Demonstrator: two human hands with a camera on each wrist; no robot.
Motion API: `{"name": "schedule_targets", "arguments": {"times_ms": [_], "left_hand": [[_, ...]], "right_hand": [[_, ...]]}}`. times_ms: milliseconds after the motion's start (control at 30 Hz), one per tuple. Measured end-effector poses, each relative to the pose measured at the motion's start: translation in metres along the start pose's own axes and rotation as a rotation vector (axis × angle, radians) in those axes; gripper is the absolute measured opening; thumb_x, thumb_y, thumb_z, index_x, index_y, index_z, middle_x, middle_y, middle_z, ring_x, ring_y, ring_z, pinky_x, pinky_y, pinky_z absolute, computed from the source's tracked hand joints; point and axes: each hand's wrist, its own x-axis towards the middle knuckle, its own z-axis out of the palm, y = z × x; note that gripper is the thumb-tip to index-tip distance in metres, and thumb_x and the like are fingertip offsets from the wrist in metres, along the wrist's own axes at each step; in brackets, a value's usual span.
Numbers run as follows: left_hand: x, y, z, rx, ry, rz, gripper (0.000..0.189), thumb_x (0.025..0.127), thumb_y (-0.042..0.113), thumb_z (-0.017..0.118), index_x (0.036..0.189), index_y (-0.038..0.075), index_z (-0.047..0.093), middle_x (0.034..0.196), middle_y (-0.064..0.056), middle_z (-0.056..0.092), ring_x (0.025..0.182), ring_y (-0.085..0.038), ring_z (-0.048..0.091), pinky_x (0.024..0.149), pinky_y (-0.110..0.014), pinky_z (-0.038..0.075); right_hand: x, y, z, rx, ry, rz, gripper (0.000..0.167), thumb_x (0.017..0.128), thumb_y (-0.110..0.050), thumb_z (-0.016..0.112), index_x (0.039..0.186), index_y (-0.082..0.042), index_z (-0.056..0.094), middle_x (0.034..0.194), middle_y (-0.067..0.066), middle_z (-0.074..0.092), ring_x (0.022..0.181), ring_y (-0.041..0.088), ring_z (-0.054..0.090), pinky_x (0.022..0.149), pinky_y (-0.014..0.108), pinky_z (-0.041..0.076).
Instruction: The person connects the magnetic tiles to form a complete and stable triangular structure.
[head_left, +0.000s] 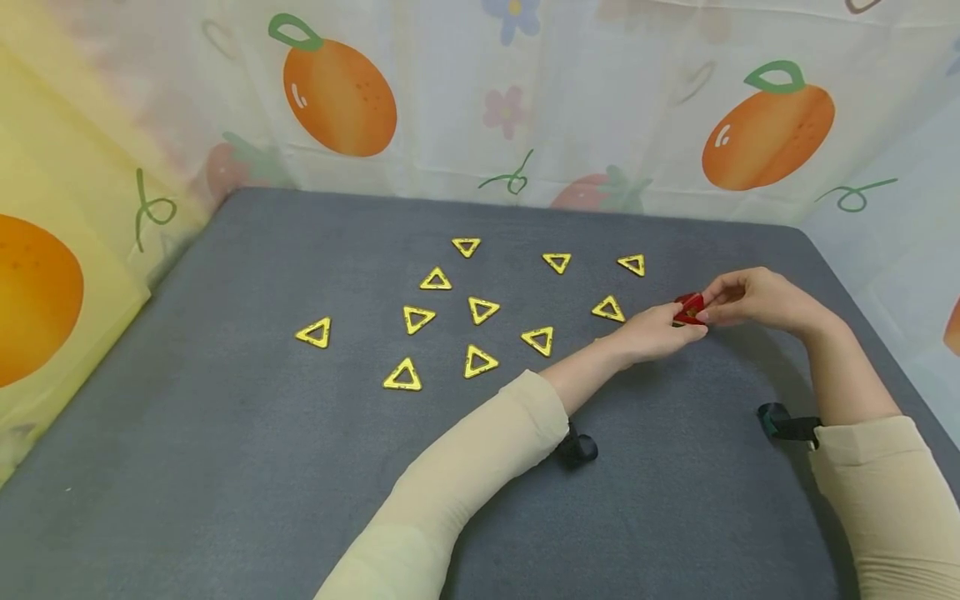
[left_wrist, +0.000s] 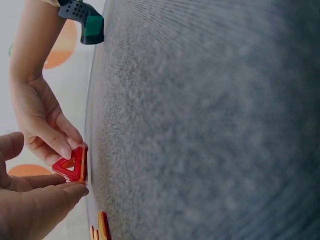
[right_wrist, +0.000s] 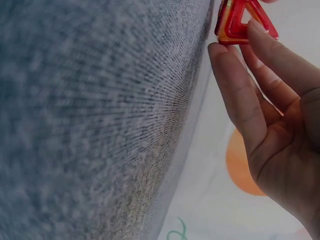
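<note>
Both hands meet over the right side of the table, above its surface, around a small red triangular tile piece with a hollow centre. Its edge shows yellow-orange in the right wrist view, and it seems made of more than one layer. My right hand pinches it, thumb on the red face and fingers behind. My left hand reaches across from the left; in the left wrist view its straight fingers touch the tile piece from beneath, with the thumb apart. Several flat yellow triangular tiles lie scattered left of the hands.
The grey table ends at a patterned curtain behind. A black strap hangs beneath the left forearm, another strap by the right one. One yellow tile lies close to the left hand.
</note>
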Motion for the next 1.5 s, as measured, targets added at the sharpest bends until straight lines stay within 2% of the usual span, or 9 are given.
{"name": "schedule_targets", "arguments": {"times_ms": [200,367,700,967,1033,1100,1167,1233,1500], "left_hand": [[0.0,-0.001,0.002,-0.003,-0.027,0.012,0.026,0.102,0.033,0.053,0.116,0.012,0.059,0.078,0.003,0.046,0.068,-0.011,0.041,0.063,-0.024,0.032],[0.0,-0.002,0.002,0.002,-0.036,-0.004,0.02,0.103,0.032,0.052,0.105,0.013,0.055,0.073,0.003,0.039,0.062,-0.01,0.034,0.059,-0.023,0.028],[-0.002,0.0,0.0,-0.002,-0.032,-0.007,0.031,0.102,0.032,0.053,0.122,0.009,0.057,0.089,0.001,0.052,0.078,-0.012,0.047,0.067,-0.023,0.038],[-0.003,0.002,-0.006,0.02,-0.013,0.002,0.04,0.103,0.036,0.051,0.131,0.008,0.053,0.095,-0.002,0.058,0.077,-0.013,0.051,0.065,-0.024,0.04],[-0.006,0.004,-0.009,0.042,-0.011,0.005,0.044,0.103,0.038,0.049,0.137,0.01,0.051,0.107,-0.003,0.063,0.086,-0.013,0.058,0.071,-0.024,0.045],[-0.009,0.006,-0.015,0.067,-0.011,0.0,0.051,0.103,0.041,0.049,0.146,0.014,0.044,0.131,-0.001,0.061,0.109,-0.011,0.061,0.087,-0.025,0.05],[-0.015,0.009,-0.023,0.091,-0.014,-0.009,0.057,0.103,0.043,0.048,0.152,0.018,0.037,0.15,0.001,0.049,0.131,-0.011,0.053,0.103,-0.028,0.048],[-0.021,0.012,-0.032,0.108,-0.013,-0.009,0.06,0.102,0.044,0.048,0.155,0.02,0.032,0.16,0.006,0.037,0.146,-0.011,0.04,0.115,-0.031,0.041],[-0.055,0.015,-0.076,0.058,-0.031,0.093,0.06,0.104,0.038,0.048,0.156,0.016,0.028,0.164,0.003,0.029,0.151,-0.013,0.03,0.119,-0.032,0.036]], "right_hand": [[0.0,0.002,-0.001,-0.032,-0.025,-0.017,0.033,0.09,-0.029,0.073,0.109,-0.003,0.067,0.1,0.006,0.075,0.081,0.001,0.066,0.073,0.023,0.056],[0.0,0.002,-0.001,-0.022,-0.046,-0.014,0.034,0.09,-0.029,0.073,0.11,-0.002,0.067,0.098,0.005,0.075,0.081,0.001,0.067,0.073,0.022,0.056],[0.003,0.003,-0.001,0.006,-0.076,-0.01,0.033,0.092,-0.021,0.071,0.113,0.003,0.063,0.102,0.008,0.075,0.081,0.001,0.068,0.074,0.022,0.058],[0.0,0.0,-0.001,0.05,-0.082,0.014,0.051,0.09,-0.027,0.074,0.125,0.004,0.055,0.117,0.016,0.07,0.086,-0.001,0.068,0.078,0.024,0.059],[-0.002,-0.002,-0.002,0.017,-0.067,0.004,0.054,0.089,-0.03,0.074,0.129,0.002,0.055,0.124,0.02,0.067,0.088,-0.005,0.066,0.079,0.023,0.058],[-0.003,-0.005,-0.002,-0.026,-0.038,-0.015,0.056,0.089,-0.032,0.074,0.131,-0.002,0.055,0.13,0.021,0.064,0.089,-0.011,0.061,0.079,0.022,0.055],[-0.004,-0.008,-0.002,-0.055,0.0,-0.025,0.056,0.089,-0.035,0.074,0.132,-0.006,0.056,0.131,0.019,0.063,0.088,-0.014,0.058,0.079,0.022,0.052],[-0.005,-0.011,-0.002,-0.074,0.045,-0.03,0.056,0.088,-0.039,0.074,0.133,-0.009,0.057,0.132,0.017,0.062,0.088,-0.016,0.055,0.08,0.023,0.05],[-0.014,-0.038,0.003,-0.086,0.212,-0.065,0.054,0.085,-0.048,0.074,0.128,-0.019,0.062,0.13,0.011,0.064,0.099,-0.008,0.056,0.079,0.018,0.046]]}}
